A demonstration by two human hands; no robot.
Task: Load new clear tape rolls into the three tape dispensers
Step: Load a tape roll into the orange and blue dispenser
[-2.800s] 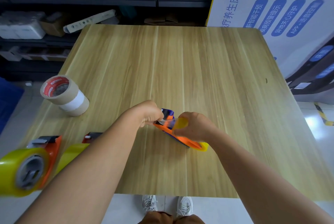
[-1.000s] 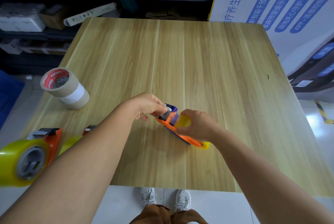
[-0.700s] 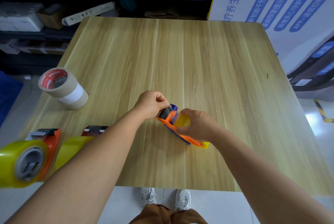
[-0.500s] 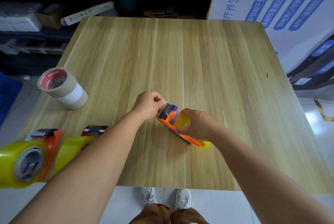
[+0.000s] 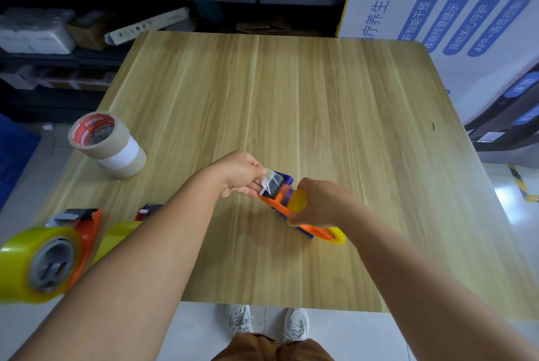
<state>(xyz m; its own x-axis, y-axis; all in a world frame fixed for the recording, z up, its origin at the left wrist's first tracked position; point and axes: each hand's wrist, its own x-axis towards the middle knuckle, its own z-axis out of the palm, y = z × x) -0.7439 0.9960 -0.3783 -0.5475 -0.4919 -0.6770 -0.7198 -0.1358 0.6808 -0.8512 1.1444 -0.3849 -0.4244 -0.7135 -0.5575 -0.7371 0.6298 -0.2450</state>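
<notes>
Gripping the dispenser (image 5: 294, 215) mid-table, both hands (image 5: 316, 203) work apart from stacked rolls (image 5: 109, 143) and two loaded dispensers (image 5: 49, 258).

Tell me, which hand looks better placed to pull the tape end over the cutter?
Probably the left hand: it already pinches the clear tape end at the dispenser front. The right hand is busy gripping the roll and body.

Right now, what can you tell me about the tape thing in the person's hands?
The tape dispenser is orange plastic with purple parts, lying slanted mid-table on the wooden table. A yellowish clear tape roll sits in it. The right hand covers the roll; the left hand pinches the clear tape end at its front.
</notes>
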